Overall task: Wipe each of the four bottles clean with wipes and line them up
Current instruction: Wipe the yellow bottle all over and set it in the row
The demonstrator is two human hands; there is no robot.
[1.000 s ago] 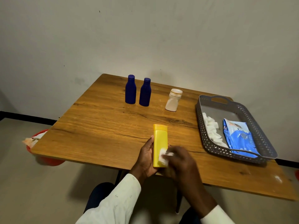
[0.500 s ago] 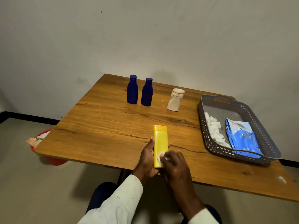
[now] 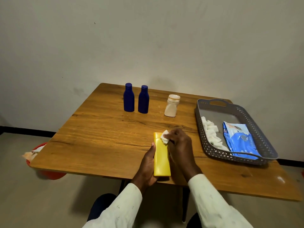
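A flat yellow bottle (image 3: 161, 157) is held over the near edge of the wooden table (image 3: 102, 137), its cap end pointing away from me. My left hand (image 3: 148, 167) grips its lower left side. My right hand (image 3: 178, 145) pinches a crumpled white wipe (image 3: 165, 137) and presses it on the bottle's upper right corner. Two dark blue bottles (image 3: 128, 97) (image 3: 143, 99) stand side by side at the back of the table. A cream bottle (image 3: 171, 105) stands to their right.
A grey perforated tray (image 3: 256, 134) on the right of the table holds a row of used white wipes (image 3: 211, 133) and a blue wipe pack (image 3: 238, 139). A red bin (image 3: 38, 149) with waste sits on the floor past the table's left edge.
My right hand has slid the wipe from the bottle's lower end up to its top corner. The left hand keeps its grip on the bottle.
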